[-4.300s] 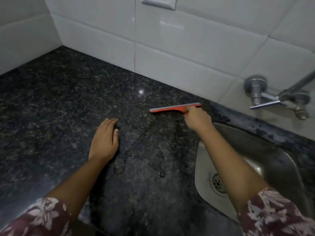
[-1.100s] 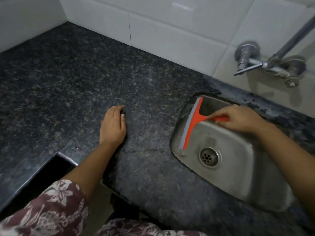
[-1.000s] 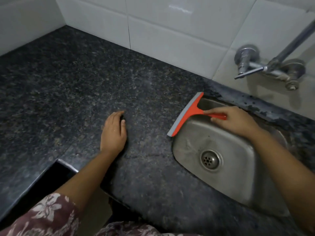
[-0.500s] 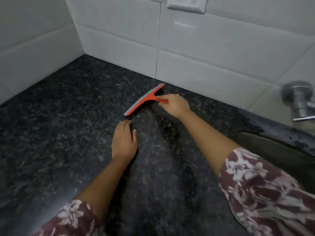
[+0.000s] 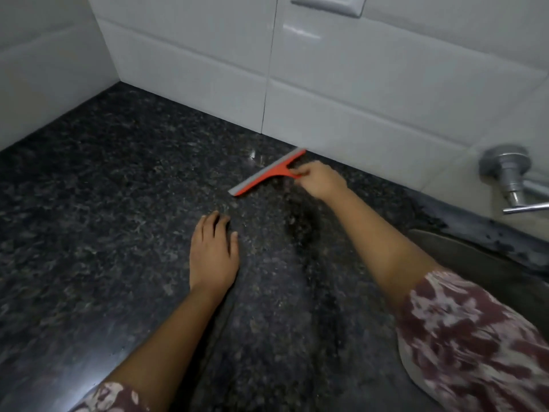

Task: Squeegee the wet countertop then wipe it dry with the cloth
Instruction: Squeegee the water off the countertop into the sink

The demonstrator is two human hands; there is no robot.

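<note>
While most of the view is just dark speckled granite, the countertop [image 5: 104, 203] fills everything from 6 to about 10 o'clock and meets the white tiled wall [image 5: 356, 93] running across 11 to 2 o'clock. Surface looks glossy, with a darker streak down the middle under the right arm, though I can't tell for sure how wet it is.

Off at 3 to 4 o'clock you can see the edge of the sink [image 5: 475, 257], partly hidden by a floral sleeve [image 5: 475, 346]. Above it, at 3 o'clock, a chrome tap [image 5: 511, 176] sticks out of the wall. There's a switch plate [image 5: 326, 4] cut off at 12 o'clock.

Both forearms reach in from the bottom. The left hand [image 5: 214, 257] lies flat on the granite near the centre, palm down, fingers loose and together, gripping nothing.

The right hand [image 5: 320, 181] is stretched out to about 1 o'clock, fingers pinched round the handle of the squeegee [image 5: 267, 173]. It's 1 orange squeegee with a grey blade, lying diagonally on the counter, its far tip nearly at the foot of the wall, its near end just beyond the left hand's fingertips.
</note>
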